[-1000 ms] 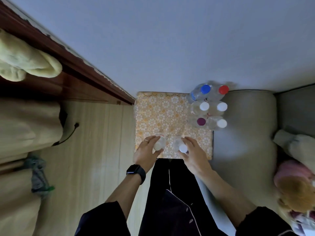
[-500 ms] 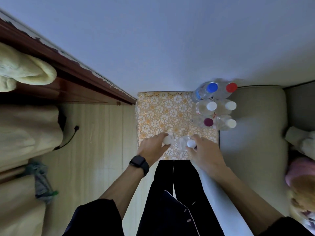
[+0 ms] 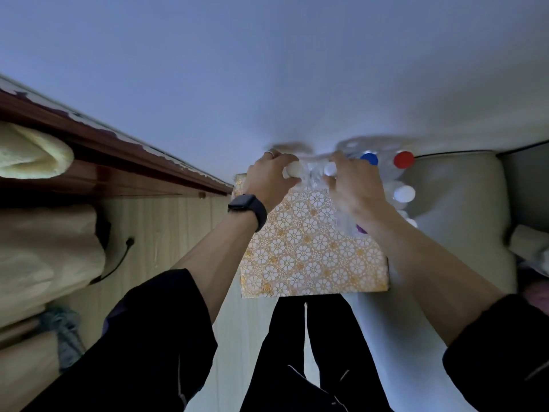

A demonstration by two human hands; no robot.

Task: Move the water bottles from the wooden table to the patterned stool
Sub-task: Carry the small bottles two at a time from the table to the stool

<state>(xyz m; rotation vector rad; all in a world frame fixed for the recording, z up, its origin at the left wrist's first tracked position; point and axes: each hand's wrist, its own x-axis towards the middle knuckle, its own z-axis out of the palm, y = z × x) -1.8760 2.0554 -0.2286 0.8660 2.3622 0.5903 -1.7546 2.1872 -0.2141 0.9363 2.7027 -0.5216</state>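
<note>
Left hand (image 3: 269,177), right hand (image 3: 355,185) carried bottles (image 3: 329,169), seemingly, to stool (image 3: 312,257) rear

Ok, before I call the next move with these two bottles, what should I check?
1. Grip of left hand on left white-capped bottle: ok.
2. Grip of right hand on right white-capped bottle: ok.
3. Both bottles upright: cannot tell, blurred.
4. Bases resting on patterned stool: cannot tell.
5. Gap between right hand and blue-capped bottle: cannot tell, they overlap in view.
6. Bare stool surface nearer the person: ok.
</note>
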